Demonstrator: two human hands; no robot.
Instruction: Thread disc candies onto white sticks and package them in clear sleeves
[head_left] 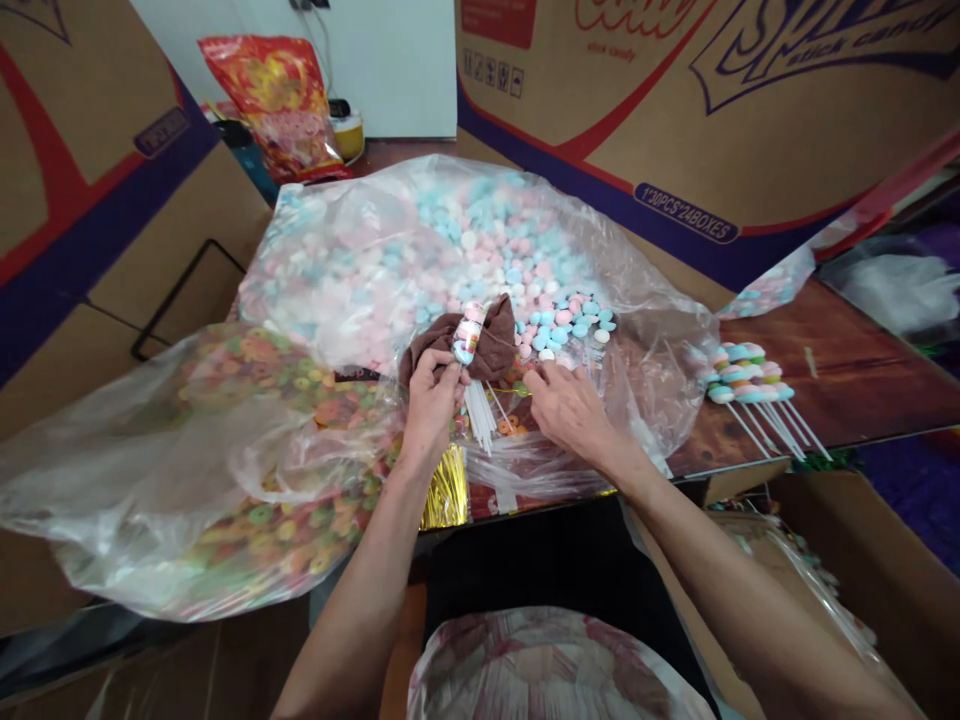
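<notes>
there are two hands (433, 400) (570, 408), one cloth (496, 338) and one gold bundle (446, 492).

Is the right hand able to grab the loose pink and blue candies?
Probably yes. The right hand is near, and the closest pink and blue candies look uncovered at the opening of the clear bag. It seems to be pinching a thin gold strand, so it might need to let go first.

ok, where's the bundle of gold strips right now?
Head view, just left of centre: the bundle of gold strips lies at the front edge of the table, nearer the person than the left hand and the white sticks.
</notes>
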